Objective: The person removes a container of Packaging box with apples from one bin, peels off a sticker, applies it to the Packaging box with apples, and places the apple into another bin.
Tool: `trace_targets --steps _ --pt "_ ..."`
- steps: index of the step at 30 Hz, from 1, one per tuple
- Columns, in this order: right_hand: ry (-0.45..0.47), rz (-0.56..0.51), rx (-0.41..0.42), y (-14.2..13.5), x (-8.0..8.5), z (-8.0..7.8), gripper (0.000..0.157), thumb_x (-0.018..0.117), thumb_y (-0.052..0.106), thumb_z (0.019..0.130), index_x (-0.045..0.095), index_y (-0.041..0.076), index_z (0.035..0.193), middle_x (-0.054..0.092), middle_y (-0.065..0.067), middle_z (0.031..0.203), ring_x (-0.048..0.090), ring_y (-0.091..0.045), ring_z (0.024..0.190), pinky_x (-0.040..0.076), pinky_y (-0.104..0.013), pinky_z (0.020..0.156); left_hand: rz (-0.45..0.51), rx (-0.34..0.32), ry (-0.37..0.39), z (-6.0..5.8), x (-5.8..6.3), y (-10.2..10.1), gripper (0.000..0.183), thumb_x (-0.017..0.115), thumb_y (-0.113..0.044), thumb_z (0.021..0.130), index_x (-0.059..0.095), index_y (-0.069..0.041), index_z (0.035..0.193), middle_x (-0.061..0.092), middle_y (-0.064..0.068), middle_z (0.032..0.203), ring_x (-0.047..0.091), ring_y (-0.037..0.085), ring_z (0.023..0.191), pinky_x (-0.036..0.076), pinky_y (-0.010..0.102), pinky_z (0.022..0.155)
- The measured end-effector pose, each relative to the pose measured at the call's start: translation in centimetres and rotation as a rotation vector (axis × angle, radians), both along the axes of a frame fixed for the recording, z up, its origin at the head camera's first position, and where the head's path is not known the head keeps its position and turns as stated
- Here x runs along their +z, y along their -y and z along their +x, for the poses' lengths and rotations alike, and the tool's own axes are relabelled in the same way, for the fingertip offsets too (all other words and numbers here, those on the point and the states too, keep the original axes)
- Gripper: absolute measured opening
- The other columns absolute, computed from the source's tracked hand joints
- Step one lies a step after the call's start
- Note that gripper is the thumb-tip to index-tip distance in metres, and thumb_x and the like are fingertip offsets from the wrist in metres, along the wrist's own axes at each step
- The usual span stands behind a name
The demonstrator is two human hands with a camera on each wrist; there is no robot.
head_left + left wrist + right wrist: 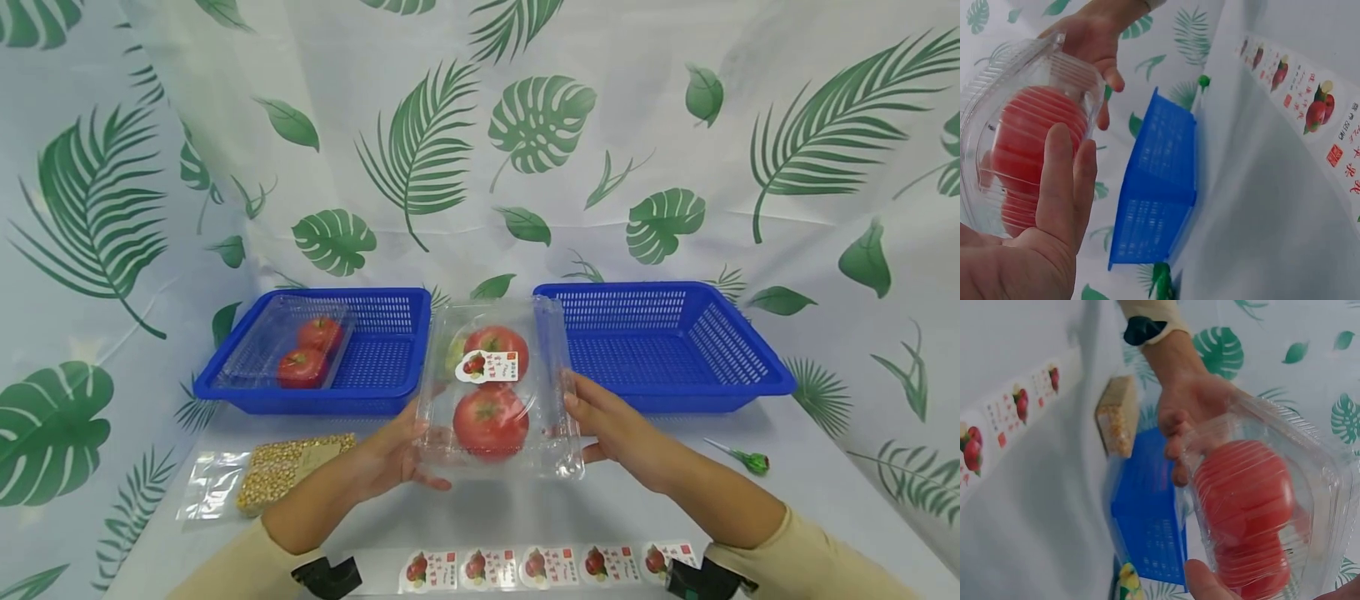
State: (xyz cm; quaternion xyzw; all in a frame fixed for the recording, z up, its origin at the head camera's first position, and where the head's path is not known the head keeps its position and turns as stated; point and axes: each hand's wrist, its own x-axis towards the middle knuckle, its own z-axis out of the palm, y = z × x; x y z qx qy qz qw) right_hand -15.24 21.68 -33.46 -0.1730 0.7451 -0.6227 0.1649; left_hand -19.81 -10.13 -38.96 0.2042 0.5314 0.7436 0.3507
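A clear plastic clamshell box (557, 392) is held above the white table between both hands, tilted toward the head camera. Two red apples, a nearer apple (491, 429) and a farther apple (501, 340), show through it. On its lid sits a white apple-print sticker (487, 367). My left hand (382, 454) holds the left side, its fingers lying along the box's underside in the left wrist view. From the right side, my right hand (618, 429) grips the box, with part of that hand hidden behind the plastic in the head view.
A blue basket (375, 393) at left holds another clear box (251, 346) of red apples. The second blue basket (660, 390) stands at right. A bag of corn kernels (273, 475), a strip of apple stickers (487, 569) and a small green-ended tool (752, 462) lie on the table.
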Motion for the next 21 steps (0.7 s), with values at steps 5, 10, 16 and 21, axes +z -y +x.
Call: trace_targets --steps 5,10,16,21 --pt "0.022 0.02 -0.035 -0.2 0.5 -0.3 0.067 0.042 0.04 0.103 0.015 0.006 0.155 0.045 -0.026 0.138 0.053 -0.043 0.118 0.054 -0.049 0.084 -0.009 0.01 0.006 0.1 0.2 -0.8 0.099 0.065 -0.053 0.088 -0.002 -0.026 0.156 0.034 0.026 0.137 0.053 0.034 0.116 0.053 0.053 0.084" --pt "0.063 0.035 -0.066 -0.5 0.5 -0.6 0.067 0.047 0.036 0.102 0.019 0.005 0.153 0.052 -0.022 0.131 0.058 -0.035 0.112 0.055 -0.046 0.083 -0.004 -0.019 -0.009 0.1 0.1 -1.4 0.093 0.058 -0.055 0.092 -0.004 -0.028 0.156 0.041 0.023 0.139 0.055 0.035 0.117 0.053 0.052 0.084" --pt "0.09 0.027 -0.098 -0.8 0.9 -0.9 0.069 0.053 0.033 0.1 0.02 0.004 0.152 0.052 -0.022 0.129 0.058 -0.034 0.111 0.054 -0.047 0.085 -0.004 -0.013 -0.024 0.1 0.1 -2.2 0.096 0.061 -0.057 0.089 -0.003 -0.031 0.155 0.042 0.021 0.14 0.053 0.038 0.12 0.054 0.05 0.083" --pt "0.114 0.041 -0.14 -1.2 1.2 -1.2 0.071 0.058 0.031 0.097 0.02 0.004 0.151 0.052 -0.021 0.126 0.059 -0.031 0.107 0.054 -0.046 0.086 -0.012 -0.01 -0.072 0.1 0.2 -2.9 0.098 0.061 -0.057 0.089 -0.005 -0.031 0.155 0.04 0.024 0.144 0.054 0.04 0.119 0.054 0.052 0.082"
